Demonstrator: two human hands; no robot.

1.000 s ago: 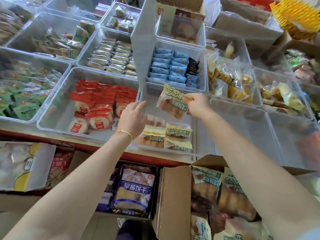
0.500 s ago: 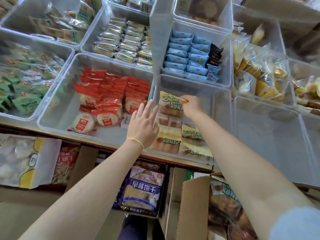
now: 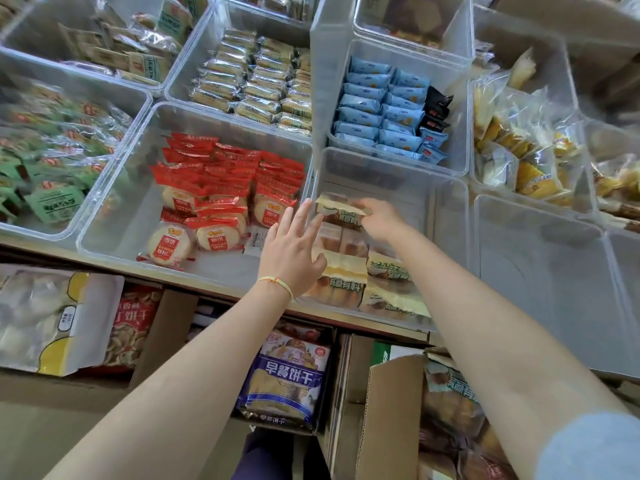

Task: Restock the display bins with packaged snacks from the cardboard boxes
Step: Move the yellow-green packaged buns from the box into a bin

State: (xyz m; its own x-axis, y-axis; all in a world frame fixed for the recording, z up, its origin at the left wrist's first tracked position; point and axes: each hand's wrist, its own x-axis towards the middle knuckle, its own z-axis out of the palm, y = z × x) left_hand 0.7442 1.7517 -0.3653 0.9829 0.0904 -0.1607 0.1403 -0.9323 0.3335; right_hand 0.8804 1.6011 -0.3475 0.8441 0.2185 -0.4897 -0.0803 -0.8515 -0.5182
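Lowered since a moment ago, the yellow-and-green wrapped bread packet (image 3: 341,212) now sits down inside the clear plastic display bin (image 3: 446,202), above the packets already lying there (near its front). Right hand (image 3: 379,220) grips the packet's edge with curled fingers, while the left hand (image 3: 291,249), fingers spread wide and holding nothing, hovers at the bin's left wall.

Bright, even light fills my view, with only soft shadows under the shelf edge (image 3: 214,289). Pale glare washes the clear bin walls (image 3: 450,209) toward two o'clock. The corners bend and smear, worst at ten and one o'clock. My forearms loom stretched at six; the middle stays fairly sharp.
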